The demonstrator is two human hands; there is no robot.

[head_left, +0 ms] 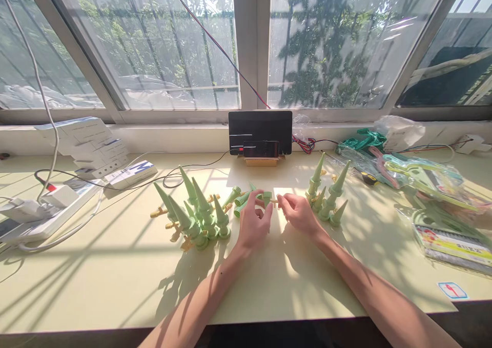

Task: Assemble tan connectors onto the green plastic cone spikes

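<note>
My left hand (254,220) is closed around a small green cylindrical piece (267,198), held just above the table. From the right, my right hand (298,212) pinches a thin tan peg (274,201) whose tip meets or nearly meets that piece; I cannot tell if it is inserted. Beyond my left hand lie loose green tubes (241,199), partly hidden by the fingers. A cluster of green cone-topped towers (200,209) with tan side pieces stands left of my hands. More such towers (332,194) stand behind my right wrist.
A black tablet (260,127) with a phone before it leans on a stand by the window. White boxes (94,145) and a power strip (49,225) with cables occupy the left. Plastic-bagged green parts (426,179) and a yellow-black cutter (369,178) lie at right.
</note>
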